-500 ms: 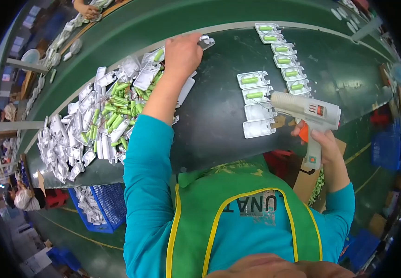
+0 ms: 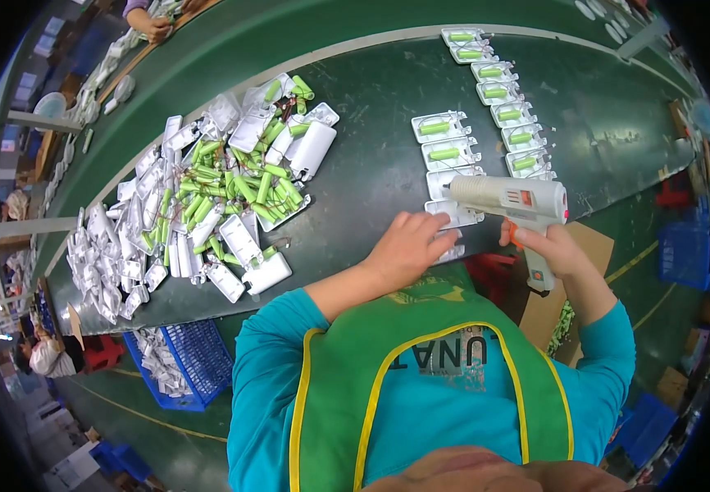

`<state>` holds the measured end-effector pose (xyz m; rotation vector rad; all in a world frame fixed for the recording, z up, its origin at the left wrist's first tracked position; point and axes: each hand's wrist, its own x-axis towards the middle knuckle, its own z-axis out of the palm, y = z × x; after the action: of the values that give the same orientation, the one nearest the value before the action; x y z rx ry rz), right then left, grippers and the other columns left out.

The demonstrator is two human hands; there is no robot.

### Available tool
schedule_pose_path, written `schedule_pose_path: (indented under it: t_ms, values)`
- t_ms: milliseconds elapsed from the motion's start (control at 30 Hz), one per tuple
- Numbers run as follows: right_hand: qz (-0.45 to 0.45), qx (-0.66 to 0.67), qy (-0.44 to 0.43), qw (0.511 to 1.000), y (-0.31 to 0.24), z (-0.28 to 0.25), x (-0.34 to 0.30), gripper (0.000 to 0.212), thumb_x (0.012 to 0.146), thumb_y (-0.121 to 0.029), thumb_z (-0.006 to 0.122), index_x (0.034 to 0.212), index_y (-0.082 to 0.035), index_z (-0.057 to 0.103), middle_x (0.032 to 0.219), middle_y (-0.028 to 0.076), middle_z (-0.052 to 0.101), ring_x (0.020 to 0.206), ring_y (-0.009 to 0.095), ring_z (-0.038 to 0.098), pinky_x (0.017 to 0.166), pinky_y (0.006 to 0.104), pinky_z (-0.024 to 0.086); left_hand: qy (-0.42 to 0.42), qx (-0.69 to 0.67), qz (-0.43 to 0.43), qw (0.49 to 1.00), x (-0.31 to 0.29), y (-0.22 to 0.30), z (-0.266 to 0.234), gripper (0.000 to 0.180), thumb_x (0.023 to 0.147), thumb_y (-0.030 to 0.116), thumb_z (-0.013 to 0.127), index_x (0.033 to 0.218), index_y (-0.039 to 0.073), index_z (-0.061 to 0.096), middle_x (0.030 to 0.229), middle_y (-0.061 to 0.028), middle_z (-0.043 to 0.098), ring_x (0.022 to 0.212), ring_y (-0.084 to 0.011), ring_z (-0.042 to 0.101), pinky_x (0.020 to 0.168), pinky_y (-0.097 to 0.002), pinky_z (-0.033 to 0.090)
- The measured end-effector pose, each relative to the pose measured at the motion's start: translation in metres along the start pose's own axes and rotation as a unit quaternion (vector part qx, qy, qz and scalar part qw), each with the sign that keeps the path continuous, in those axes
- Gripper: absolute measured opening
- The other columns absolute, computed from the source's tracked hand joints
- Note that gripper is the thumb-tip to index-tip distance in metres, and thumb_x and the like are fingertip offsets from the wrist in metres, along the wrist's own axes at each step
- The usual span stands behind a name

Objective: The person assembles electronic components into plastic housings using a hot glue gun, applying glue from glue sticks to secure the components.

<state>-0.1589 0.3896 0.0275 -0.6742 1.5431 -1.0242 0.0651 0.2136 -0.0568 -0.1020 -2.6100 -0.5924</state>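
"What's in the right hand [image 2: 553,248]?"
"A glue gun [image 2: 525,197], held by its handle, nozzle over white casings [image 2: 439,177] on the bench [image 2: 363,197]."
"And the left hand [image 2: 408,250]?"
"At the nearest casing [image 2: 452,255]; whether gripping, I cannot tell."

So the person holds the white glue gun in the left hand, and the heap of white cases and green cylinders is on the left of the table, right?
Not quite: the head view shows the white glue gun in the right hand. The heap is on the left, as you say.
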Motion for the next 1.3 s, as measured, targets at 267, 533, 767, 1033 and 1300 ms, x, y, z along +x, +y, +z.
schedule_pose_path:
  t_ms: [267, 533, 767, 1033, 1300]
  values:
    - [-0.010, -0.037, 0.021, 0.999, 0.008, -0.013, -0.003, 0.038, 0.087, -0.021, 0.069, 0.114, 0.001, 0.055, 0.094, 0.007, 0.060, 0.080, 0.015, 0.060, 0.071, 0.0319, 0.051, -0.047, -0.024, -0.024, 0.998, -0.018, 0.000, -0.024, 0.033, 0.074, 0.026, 0.075, 0.100, 0.011, 0.061, 0.103, -0.0044, 0.056, 0.091, -0.0231, 0.053, 0.077, -0.0381, 0.039]
    - [-0.014, -0.027, 0.041, 0.999, 0.004, -0.014, -0.004, 0.040, 0.085, -0.019, 0.069, 0.116, 0.001, 0.053, 0.093, 0.007, 0.060, 0.077, 0.015, 0.059, 0.067, 0.0326, 0.050, -0.075, -0.025, -0.016, 0.997, 0.002, 0.003, 0.000, 0.026, 0.080, 0.020, 0.071, 0.103, 0.010, 0.063, 0.097, -0.0040, 0.055, 0.087, -0.0227, 0.052, 0.075, -0.0356, 0.041]
    - [0.000, 0.016, 0.060, 0.998, -0.005, -0.017, 0.007, 0.034, 0.085, -0.022, 0.068, 0.111, -0.003, 0.058, 0.093, 0.005, 0.063, 0.086, 0.014, 0.059, 0.072, 0.0275, 0.045, -0.047, -0.020, -0.081, 0.995, 0.015, -0.006, 0.010, 0.025, 0.080, 0.022, 0.071, 0.101, 0.011, 0.063, 0.094, -0.0051, 0.055, 0.090, -0.0246, 0.053, 0.076, -0.0371, 0.042]
    - [-0.038, -0.026, 0.037, 0.998, -0.001, -0.033, 0.017, 0.048, 0.084, -0.034, 0.066, 0.118, -0.001, 0.057, 0.100, 0.008, 0.067, 0.091, 0.014, 0.061, 0.073, 0.0256, 0.045, 0.031, -0.009, -0.106, 0.994, 0.011, -0.007, -0.013, 0.029, 0.077, 0.027, 0.073, 0.099, 0.013, 0.061, 0.100, -0.0076, 0.056, 0.096, -0.0273, 0.055, 0.079, -0.0399, 0.043]
    - [-0.054, -0.008, 0.039, 0.998, -0.001, -0.037, 0.021, 0.054, 0.083, -0.038, 0.066, 0.120, -0.001, 0.055, 0.101, 0.008, 0.067, 0.092, 0.014, 0.061, 0.070, 0.0260, 0.046, 0.116, 0.374, -0.287, 0.874, -0.067, -0.077, -0.131, 0.017, 0.075, 0.011, 0.068, 0.091, 0.014, 0.066, 0.091, -0.0025, 0.059, 0.084, -0.0231, 0.055, 0.071, -0.0395, 0.039]
